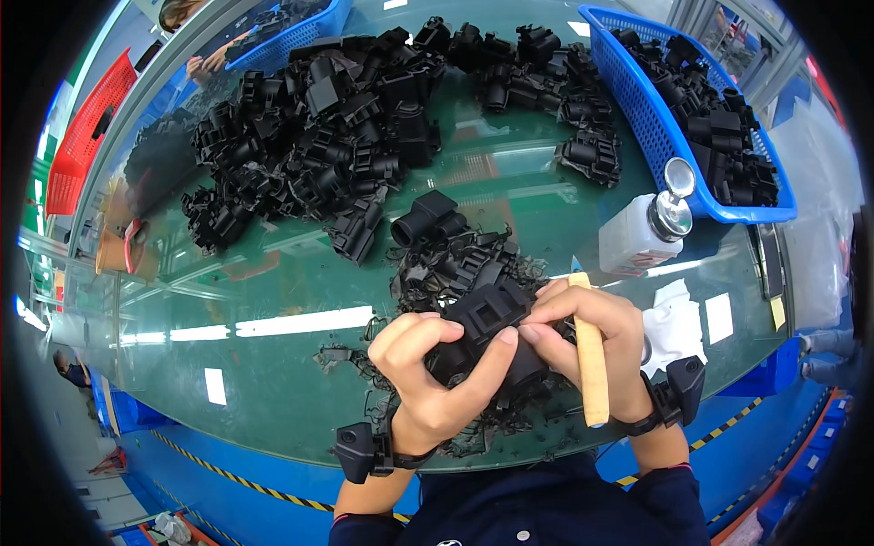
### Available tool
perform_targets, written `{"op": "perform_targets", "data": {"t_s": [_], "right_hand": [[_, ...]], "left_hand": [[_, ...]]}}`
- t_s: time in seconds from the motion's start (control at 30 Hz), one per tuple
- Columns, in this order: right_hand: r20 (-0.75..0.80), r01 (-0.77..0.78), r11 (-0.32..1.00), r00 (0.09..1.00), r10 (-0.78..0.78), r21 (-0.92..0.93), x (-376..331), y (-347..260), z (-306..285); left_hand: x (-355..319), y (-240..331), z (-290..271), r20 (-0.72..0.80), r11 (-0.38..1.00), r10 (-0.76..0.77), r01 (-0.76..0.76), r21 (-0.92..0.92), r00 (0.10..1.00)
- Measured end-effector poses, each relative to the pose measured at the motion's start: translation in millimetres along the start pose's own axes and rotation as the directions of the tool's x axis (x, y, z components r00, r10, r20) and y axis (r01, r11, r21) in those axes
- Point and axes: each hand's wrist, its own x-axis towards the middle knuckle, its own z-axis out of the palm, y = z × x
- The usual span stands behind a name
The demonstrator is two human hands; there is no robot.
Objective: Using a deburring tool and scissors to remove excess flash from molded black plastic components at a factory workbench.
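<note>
A boxy black plastic part [503,302] with a square opening on its face is held at the near middle of the table. My left hand [428,373] is closed on its left side, thumb at the near edge. On the other side, fingertips of my right hand [608,338] pinch the right edge. A wooden-handled knife [592,378] is tucked between that hand's fingers, its bluish pointed tip facing away from me. Under and behind the part lies a heap of thin black plastic scraps [446,273]. Another black part [428,218] rests just beyond the heap.
A large pile of black parts [319,136] covers the far left of the green table [273,282]. More fill a blue basket [646,118] at far right. A white pump bottle [642,235] and white cloth [674,323] lie to the right. Another person's hand [214,62] shows far left.
</note>
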Motion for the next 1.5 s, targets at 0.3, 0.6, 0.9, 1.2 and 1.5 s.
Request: {"op": "perform_targets", "data": {"t_s": [0.3,0.6,0.9,1.2,1.5], "right_hand": [[0.017,-0.159,0.979,0.987,0.158,0.123,-3.1,-3.2,0.3],[0.17,-0.485,0.779,0.873,0.457,0.398,-1.3,-7.8,-5.7],[0.082,-0.396,0.836,0.915,0.396,0.379,-4.8,-2.9,-1.5],[0.124,-0.431,0.791,0.898,0.422,0.434,-2.1,-10.8,-0.3],[0.046,-0.284,0.934,0.959,0.28,0.218,-0.9,-6.2,-1.6]], "left_hand": [[-2.4,1.4,5.1,-0.038,0.982,-0.098,0.091,-0.164,0.994],[4.7,-4.8,0.9,-0.045,0.991,0.125,-0.123,0.045,0.991],[0.4,-1.1,7.4,-0.051,0.991,0.126,-0.127,-0.029,0.991],[-7.4,1.4,11.1,-0.038,0.938,-0.181,0.161,-0.306,0.983],[-5.5,-0.4,8.6,-0.017,0.955,-0.125,0.116,-0.272,0.992]]}}
